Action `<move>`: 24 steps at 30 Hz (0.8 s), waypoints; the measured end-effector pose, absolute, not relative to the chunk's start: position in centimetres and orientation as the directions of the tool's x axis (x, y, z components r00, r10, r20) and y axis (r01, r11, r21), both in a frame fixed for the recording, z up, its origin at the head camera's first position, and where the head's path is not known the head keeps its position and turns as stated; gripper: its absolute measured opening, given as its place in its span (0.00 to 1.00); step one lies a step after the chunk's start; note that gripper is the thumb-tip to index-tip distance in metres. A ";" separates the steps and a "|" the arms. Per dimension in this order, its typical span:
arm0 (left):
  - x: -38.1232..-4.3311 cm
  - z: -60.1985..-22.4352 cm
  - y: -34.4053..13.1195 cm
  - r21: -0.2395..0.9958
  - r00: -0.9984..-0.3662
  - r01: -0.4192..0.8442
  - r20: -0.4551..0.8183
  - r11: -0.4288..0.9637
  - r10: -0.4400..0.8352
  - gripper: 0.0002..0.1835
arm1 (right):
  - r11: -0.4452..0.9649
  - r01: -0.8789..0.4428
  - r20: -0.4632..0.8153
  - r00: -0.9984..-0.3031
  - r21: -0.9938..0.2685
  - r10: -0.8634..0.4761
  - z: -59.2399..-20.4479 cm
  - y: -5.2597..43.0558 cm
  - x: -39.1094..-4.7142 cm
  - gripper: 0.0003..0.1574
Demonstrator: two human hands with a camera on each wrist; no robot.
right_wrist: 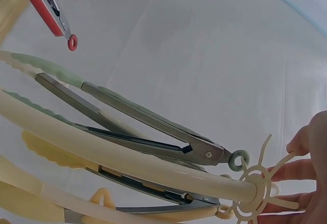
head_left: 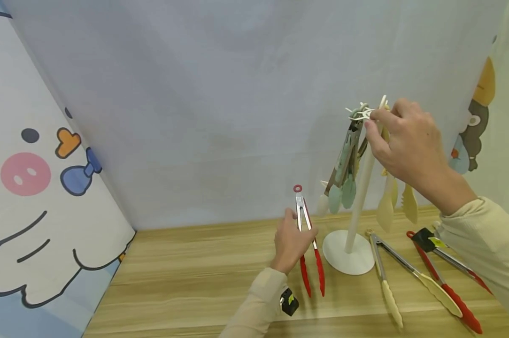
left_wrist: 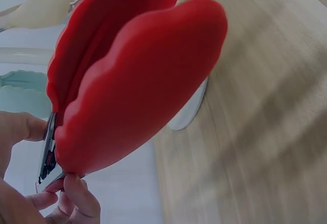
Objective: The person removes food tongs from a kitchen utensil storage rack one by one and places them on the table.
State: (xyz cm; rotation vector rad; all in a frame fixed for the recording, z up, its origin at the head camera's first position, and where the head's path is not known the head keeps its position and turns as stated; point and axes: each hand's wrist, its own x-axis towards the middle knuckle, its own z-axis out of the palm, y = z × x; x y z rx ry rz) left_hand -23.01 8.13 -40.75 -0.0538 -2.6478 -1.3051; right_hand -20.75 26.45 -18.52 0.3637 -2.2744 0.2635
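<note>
A wooden table (head_left: 187, 281) spans the lower part of the head view. A white stand (head_left: 360, 202) rises at three o'clock, green tongs (head_left: 345, 159) hanging from its top; cream tongs (head_left: 436, 291) lie spread on the table at four o'clock. Red-tipped tongs (head_left: 318, 263) are at five o'clock, beside the stand, roughly upright, pull ring at twelve, tips toward six and a little apart. They look light and sturdy: stiff, smooth metal arms that could slip, probably springy, with softer, rubbery tips. The metal arms seem the best hold, squeezed from both sides, leaving the ring clear. The left hand (head_left: 291, 241) does this, thumb and fingers pinching the arms. Between two and three o'clock, the right hand (head_left: 412, 141) grips the stand's small spoked hook ring (right_wrist: 260, 185).
</note>
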 end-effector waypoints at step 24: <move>-23.1 -44.4 8.9 0.785 -0.996 0.053 0.083 0.617 -0.020 0.25 | 0.937 -0.344 0.759 -0.627 -0.065 -0.178 -18.6 26.5 -20.9 0.16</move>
